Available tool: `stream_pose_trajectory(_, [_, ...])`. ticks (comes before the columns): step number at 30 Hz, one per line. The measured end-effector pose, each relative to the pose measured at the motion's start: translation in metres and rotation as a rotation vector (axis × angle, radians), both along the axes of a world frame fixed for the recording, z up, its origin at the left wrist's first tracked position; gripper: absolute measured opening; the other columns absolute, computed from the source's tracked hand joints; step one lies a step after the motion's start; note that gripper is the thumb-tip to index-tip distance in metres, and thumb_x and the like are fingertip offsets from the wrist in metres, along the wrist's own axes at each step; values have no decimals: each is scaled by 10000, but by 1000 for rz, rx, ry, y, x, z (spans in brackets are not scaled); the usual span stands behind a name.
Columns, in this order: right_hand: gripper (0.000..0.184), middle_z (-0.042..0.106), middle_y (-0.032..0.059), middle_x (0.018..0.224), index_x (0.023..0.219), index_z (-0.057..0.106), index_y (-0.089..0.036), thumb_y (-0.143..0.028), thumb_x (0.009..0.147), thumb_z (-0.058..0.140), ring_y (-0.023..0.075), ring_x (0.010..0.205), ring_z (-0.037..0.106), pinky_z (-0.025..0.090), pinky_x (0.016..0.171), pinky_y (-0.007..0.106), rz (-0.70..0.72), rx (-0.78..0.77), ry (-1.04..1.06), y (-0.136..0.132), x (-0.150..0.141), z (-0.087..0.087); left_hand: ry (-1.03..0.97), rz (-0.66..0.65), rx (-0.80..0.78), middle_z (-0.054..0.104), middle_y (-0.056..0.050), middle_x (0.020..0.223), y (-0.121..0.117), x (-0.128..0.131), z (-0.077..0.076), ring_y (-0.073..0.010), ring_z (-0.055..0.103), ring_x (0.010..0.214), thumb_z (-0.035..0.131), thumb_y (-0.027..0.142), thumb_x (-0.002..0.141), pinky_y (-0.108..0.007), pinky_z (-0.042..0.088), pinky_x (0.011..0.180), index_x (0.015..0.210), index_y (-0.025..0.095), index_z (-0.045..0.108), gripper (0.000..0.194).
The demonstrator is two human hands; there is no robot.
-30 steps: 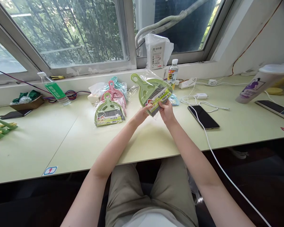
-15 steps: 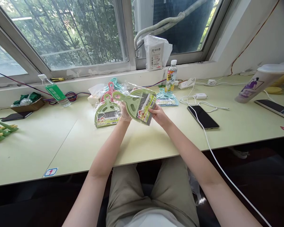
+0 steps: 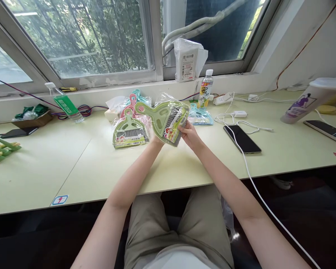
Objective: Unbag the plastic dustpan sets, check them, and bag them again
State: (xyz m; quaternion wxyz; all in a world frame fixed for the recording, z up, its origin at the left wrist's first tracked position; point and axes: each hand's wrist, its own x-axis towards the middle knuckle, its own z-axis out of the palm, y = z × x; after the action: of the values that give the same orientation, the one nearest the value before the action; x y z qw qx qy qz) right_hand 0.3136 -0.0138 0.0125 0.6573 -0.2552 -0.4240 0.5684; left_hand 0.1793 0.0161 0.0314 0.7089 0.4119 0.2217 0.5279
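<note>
- Pale-green table [image 3: 100, 168] runs across the scene from left to right, beneath everything the hands work on.
- Near the far edge, left of centre, lies a wrapped green set [image 3: 129, 131], with a pink set [image 3: 132, 101] and teal sets [image 3: 137, 95] beyond it; a light-blue set [image 3: 198, 116] lies to the right, near a bottle [image 3: 205, 91].
- Raised above the middle of the table, the held green pack [image 3: 158, 120] tilts, handle [image 3: 141, 109] to the left, brush [image 3: 171, 118] and label [image 3: 177, 127] to the right. It looks light, with a stiff pan and bristles that should give. Its clear wrapper [image 3: 168, 98] is probably slippery, so the firm rim or handle promises a surer hold than loose film.
- Right hand [image 3: 188, 132] pinches the pack's right edge, thumb in front beside the label, forearm [image 3: 226, 175] reaching in from the near right.
- Left hand [image 3: 154, 136] sits behind the pack's near left side, wrist below it; whether its fingers are spread or closed, I cannot tell.
</note>
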Motion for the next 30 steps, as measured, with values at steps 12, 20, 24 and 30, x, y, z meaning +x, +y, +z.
stream_pose_trajectory(12, [385,680,14,1116,1019,550,-268,-221,679,723,219,1149,608,517,1025,427,-273,24,129,17,17,-12,-93,101,38,648,-7,1263,-16,21,11,-252,547,1273,602,495,871,-393,437,1043,1316,293,534,494])
stream_pose_trajectory(20, [334,709,-6,977,917,573,-245,-152,646,744,216,1040,660,520,1035,428,-166,-15,122,18,25,-7,-59,79,22,672,-55,1230,-9,11,16,-280,497,1332,424,649,899,-428,420,1089,1192,229,634,554])
stream_pose_trajectory(24, [355,712,2,979,943,579,-243,-152,648,753,230,1080,652,525,1028,429,-123,-30,101,16,24,-5,-154,102,4,635,-52,1299,-6,-4,27,-272,460,1367,320,779,850,-424,418,1095,1285,253,582,730])
stream_pose_trajectory(30, [399,719,1,990,962,592,-240,-191,631,808,228,1067,660,554,980,390,-34,-79,32,12,15,-7,-231,84,76,607,-54,1344,7,-30,34,-254,476,1349,249,709,900,-427,467,1054,1366,271,507,690])
